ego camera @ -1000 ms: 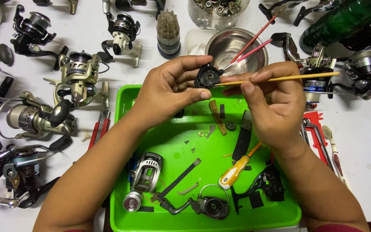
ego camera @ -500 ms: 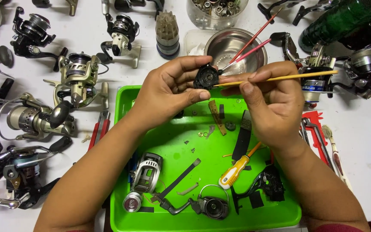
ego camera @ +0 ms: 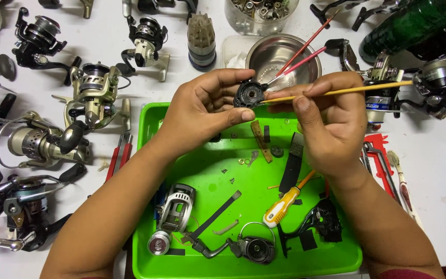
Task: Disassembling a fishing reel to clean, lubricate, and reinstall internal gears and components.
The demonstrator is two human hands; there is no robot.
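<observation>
Almost nothing has moved since a second ago. The left hand (ego camera: 207, 111) still pinches a small black reel part (ego camera: 247, 94) between thumb and fingers, up above the far edge of the green tray (ego camera: 148, 124). The right hand (ego camera: 331, 121) still grips a thin yellow brush (ego camera: 347, 91), closed around its stick, and the tip touches the black part. The hands look a tiny bit steadier, that is all. So the brushing of the part seems to go on, slow and careful, and it does not look done.

In the tray lie many small bits: a silver spool piece (ego camera: 174, 212) on the near left, a black reel body with a wire loop (ego camera: 254, 248) at the near edge, a yellow screwdriver (ego camera: 282, 206) in the middle, a black handle piece (ego camera: 326, 219) to the right, and some tiny screws (ego camera: 228, 175).

The tray sits on a white table (ego camera: 440, 181). Just past the hands stands a metal bowl (ego camera: 280, 54) with two red sticks (ego camera: 300, 54) leaning in it. Beside it is a clear tub of small parts (ego camera: 261, 13). Many fishing reels (ego camera: 94, 93) lie on the left side of the table, and more sit on the far right by a green bottle (ego camera: 414, 23). Red pliers (ego camera: 120, 155) lie just left of the tray
</observation>
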